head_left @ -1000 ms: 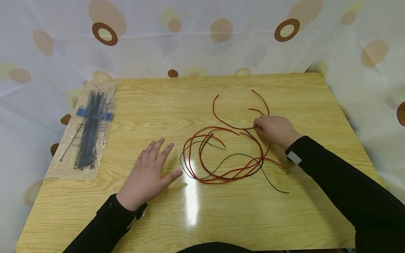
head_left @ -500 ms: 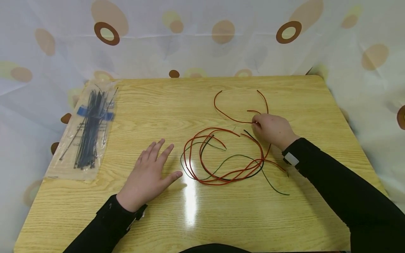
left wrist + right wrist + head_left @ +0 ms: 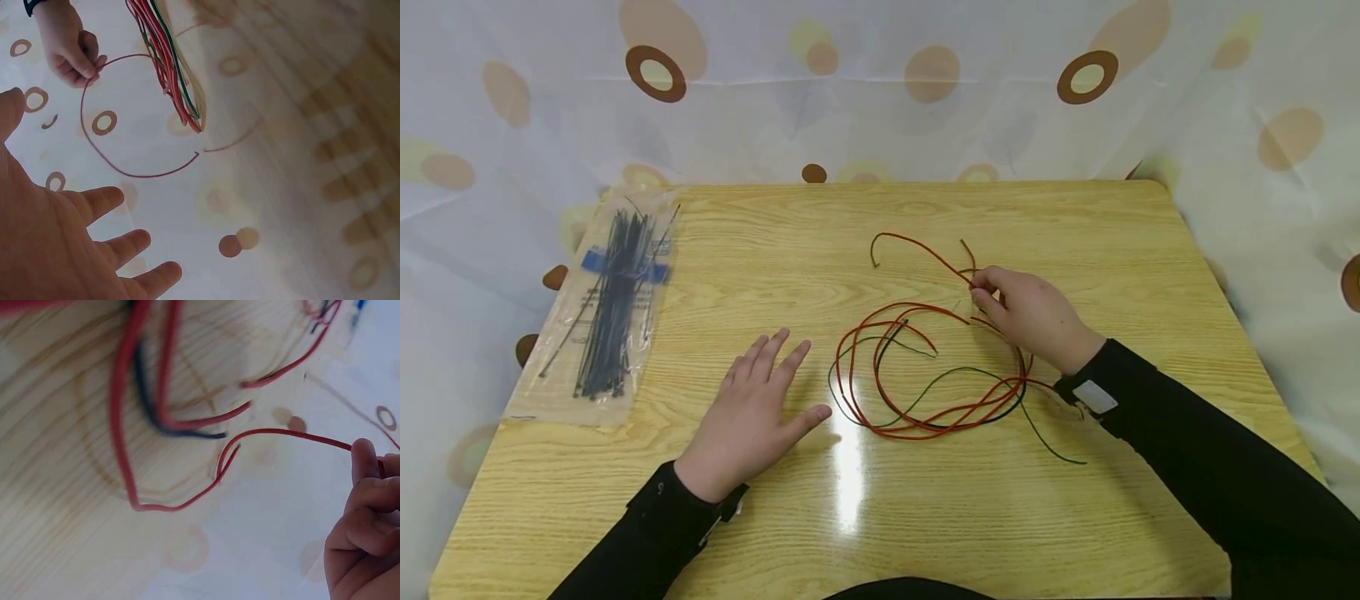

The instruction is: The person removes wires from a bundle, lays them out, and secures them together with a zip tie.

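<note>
My right hand (image 3: 1033, 321) pinches a red wire (image 3: 917, 242) between thumb and fingertips, above the far side of a loose coil. One end of that wire bends out to the left over the table, and in the left wrist view the red wire (image 3: 134, 177) curves in a wide arc from the fingers. The coil (image 3: 910, 437) consists of several red wires, a black wire (image 3: 877, 367) and a thin green wire (image 3: 1048, 446) with a trailing end. My left hand (image 3: 748, 412) lies palm down left of the coil, fingers spread, holding nothing.
A clear plastic bag (image 3: 568, 350) of black cable ties (image 3: 617, 308) lies at the left of the wooden table (image 3: 752, 250). Spotted cloth (image 3: 880, 100) hangs behind the table's back edge and at its sides.
My right hand has shifted left with the red wire, whose free end has swung left and now bends downward. The coil stays nearly in place. My left hand has not moved.
</note>
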A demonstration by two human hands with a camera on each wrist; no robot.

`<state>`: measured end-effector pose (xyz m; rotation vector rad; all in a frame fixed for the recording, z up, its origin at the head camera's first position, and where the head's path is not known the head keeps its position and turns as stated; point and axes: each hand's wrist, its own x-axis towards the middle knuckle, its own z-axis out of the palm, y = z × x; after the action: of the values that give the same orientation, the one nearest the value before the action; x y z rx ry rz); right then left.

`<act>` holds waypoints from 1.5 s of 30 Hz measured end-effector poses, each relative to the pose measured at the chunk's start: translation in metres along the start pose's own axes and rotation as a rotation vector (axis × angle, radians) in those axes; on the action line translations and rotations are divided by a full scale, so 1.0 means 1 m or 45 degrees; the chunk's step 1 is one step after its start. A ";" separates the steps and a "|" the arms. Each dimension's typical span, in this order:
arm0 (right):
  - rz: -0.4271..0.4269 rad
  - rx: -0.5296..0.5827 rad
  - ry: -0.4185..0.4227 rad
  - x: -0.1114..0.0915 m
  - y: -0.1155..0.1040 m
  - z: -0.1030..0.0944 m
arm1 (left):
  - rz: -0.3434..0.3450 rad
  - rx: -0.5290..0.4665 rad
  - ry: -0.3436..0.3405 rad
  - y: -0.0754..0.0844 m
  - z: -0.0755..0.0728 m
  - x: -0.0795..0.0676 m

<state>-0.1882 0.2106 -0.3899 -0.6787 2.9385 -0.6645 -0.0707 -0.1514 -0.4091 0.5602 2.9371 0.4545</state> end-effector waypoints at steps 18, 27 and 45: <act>-0.346 -0.140 0.161 -0.047 -0.040 -0.007 | 0.001 -0.016 0.018 -0.003 0.000 -0.001; -0.422 -0.227 0.025 -0.072 -0.060 0.008 | 0.001 -0.016 0.023 -0.003 -0.002 -0.002; -0.534 -0.295 -0.108 -0.090 -0.065 0.035 | 0.006 -0.033 0.032 -0.003 0.002 -0.004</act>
<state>-0.0752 0.1822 -0.3984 -1.3318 2.8378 -0.3026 -0.0679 -0.1551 -0.4118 0.5627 2.9492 0.5032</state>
